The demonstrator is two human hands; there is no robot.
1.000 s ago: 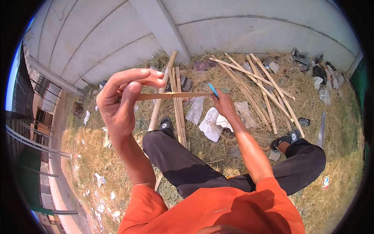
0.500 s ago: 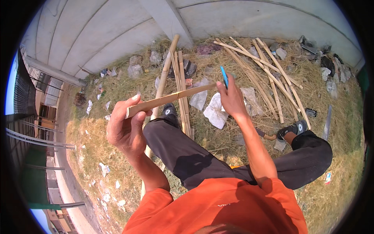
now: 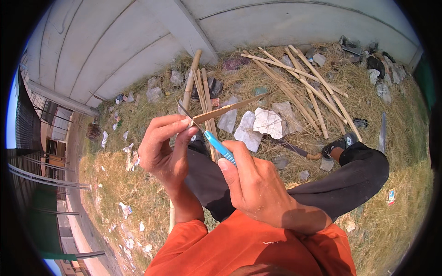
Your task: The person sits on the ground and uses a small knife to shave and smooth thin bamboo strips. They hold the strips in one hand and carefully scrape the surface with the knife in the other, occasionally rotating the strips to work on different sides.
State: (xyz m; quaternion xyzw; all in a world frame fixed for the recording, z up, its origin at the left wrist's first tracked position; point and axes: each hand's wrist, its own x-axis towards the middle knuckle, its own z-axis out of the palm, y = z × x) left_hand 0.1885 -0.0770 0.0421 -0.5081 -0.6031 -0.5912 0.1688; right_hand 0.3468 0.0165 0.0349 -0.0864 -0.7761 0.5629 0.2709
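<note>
My left hand (image 3: 165,149) pinches the near end of a flat bamboo strip (image 3: 230,106), which points away to the right. My right hand (image 3: 258,184) is wrapped round the blue handle of a knife (image 3: 220,147). The thin metal blade lies across the strip's end, right by my left fingertips. Whether its edge is in the bamboo I cannot tell.
A thick bamboo pole (image 3: 190,83) and narrow strips lie beyond my left knee. More bamboo strips (image 3: 317,94) are piled at the right. A wooden-handled machete (image 3: 299,150) rests near my right shoe (image 3: 340,145). A long metal blade (image 3: 382,133) lies farther right. A concrete wall (image 3: 285,25) stands behind.
My right hand has come back from the strip's far end to its near end, bringing the knife blade against it. The strip's far end now extends free.
</note>
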